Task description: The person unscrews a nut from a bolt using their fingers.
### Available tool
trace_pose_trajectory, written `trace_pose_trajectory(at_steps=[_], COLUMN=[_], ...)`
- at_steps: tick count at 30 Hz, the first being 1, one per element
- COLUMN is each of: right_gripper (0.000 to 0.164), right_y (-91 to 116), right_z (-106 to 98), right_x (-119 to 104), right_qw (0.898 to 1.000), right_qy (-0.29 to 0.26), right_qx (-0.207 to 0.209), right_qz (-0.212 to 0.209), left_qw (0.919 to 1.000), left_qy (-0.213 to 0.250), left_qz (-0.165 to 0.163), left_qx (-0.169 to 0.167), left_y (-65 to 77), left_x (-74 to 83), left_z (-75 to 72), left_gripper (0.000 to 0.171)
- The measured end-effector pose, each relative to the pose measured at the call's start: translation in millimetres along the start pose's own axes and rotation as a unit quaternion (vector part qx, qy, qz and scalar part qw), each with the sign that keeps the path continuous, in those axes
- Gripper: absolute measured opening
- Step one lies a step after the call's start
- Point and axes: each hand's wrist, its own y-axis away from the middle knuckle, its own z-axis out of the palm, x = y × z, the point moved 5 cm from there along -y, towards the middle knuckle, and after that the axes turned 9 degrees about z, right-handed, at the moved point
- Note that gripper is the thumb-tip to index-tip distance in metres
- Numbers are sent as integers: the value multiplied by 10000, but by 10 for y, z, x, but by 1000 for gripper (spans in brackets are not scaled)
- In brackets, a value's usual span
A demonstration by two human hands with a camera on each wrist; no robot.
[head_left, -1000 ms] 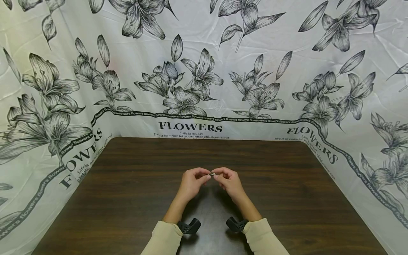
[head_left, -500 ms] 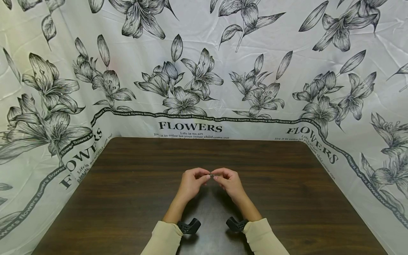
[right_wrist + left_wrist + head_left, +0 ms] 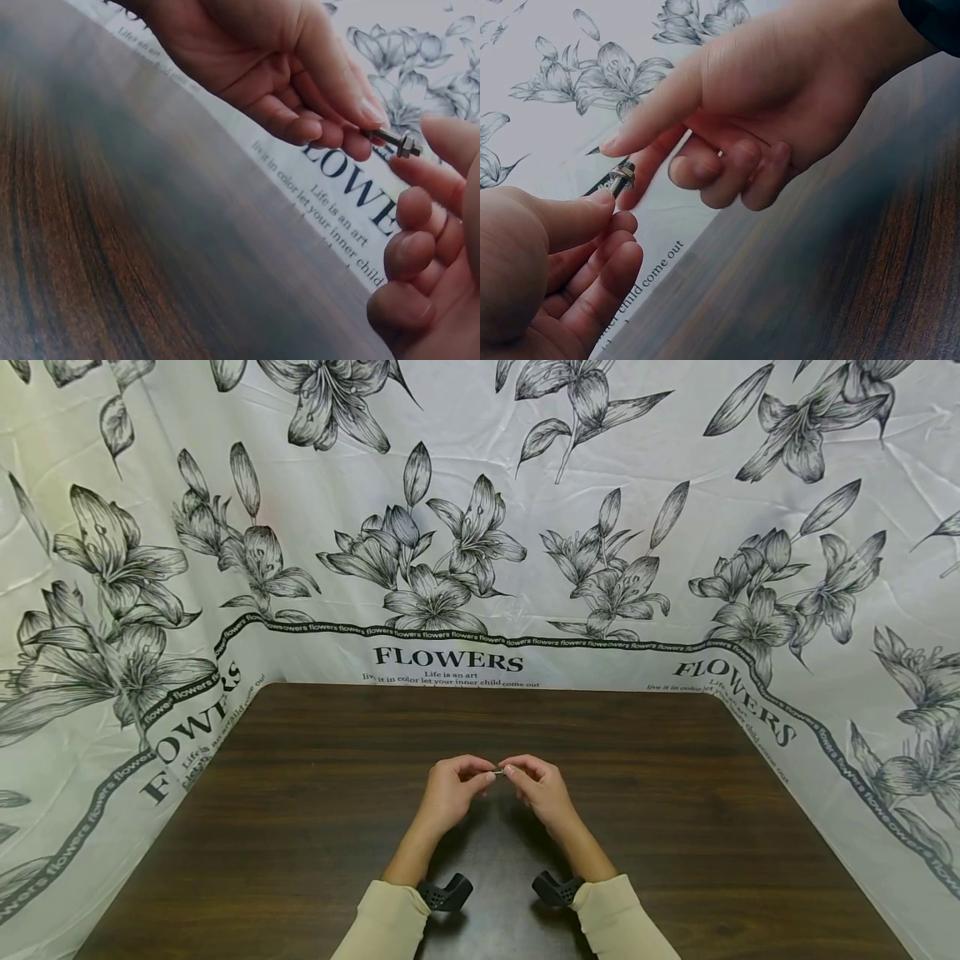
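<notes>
My left hand [image 3: 452,789] pinches a small metal bolt [image 3: 386,136] between thumb and forefinger, over the middle of the table. Its threaded end points toward my right hand [image 3: 543,789], with a nut [image 3: 407,145] and what looks like a washer on it. In the right wrist view, the right thumb and forefinger stand apart on either side of the nut. The left wrist view shows the right forefinger behind the nut [image 3: 626,172] and the thumb above it with a gap. The other right fingers are bent. The bolt's far end is hidden in the left fingers.
Both hands are above a dark wood-grain table [image 3: 337,843]. A white cloth [image 3: 480,410] with black flower prints and lettering hangs behind and along the sides. Black wrist mounts [image 3: 447,893] sit at the cuffs of light sleeves [image 3: 390,922].
The right thumb and fingertips shift slightly at the nut end: lower half a second ago, the thumb is now raised a little. My left hand stays where it was, still holding the bolt.
</notes>
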Motion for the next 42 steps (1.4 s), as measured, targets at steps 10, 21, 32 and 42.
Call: trace_pose_trajectory(at_steps=[10,21,32,42], right_gripper=[34,21,15,16], right_y=[-145,-31,6,6], right_z=[-32,-8,7,4], right_x=[374,91,-11,-13], right_qw=[9986,9998,9996,9986], right_qy=[432,119,-177,-236], right_qx=[225,-63,-202,-293], right_qz=[222,149,-91,-362], left_qw=[9999,9998,9999,9996], left_qy=[-57,-103,-9,10], left_qz=[-84,-166,-162,-265], left_qx=[-49,-53,-18,-26], left_y=[11,5,4,9], left_x=[-21,-38,-40,-42], left_z=[3,18,10,0], left_gripper=[11,7,6,7])
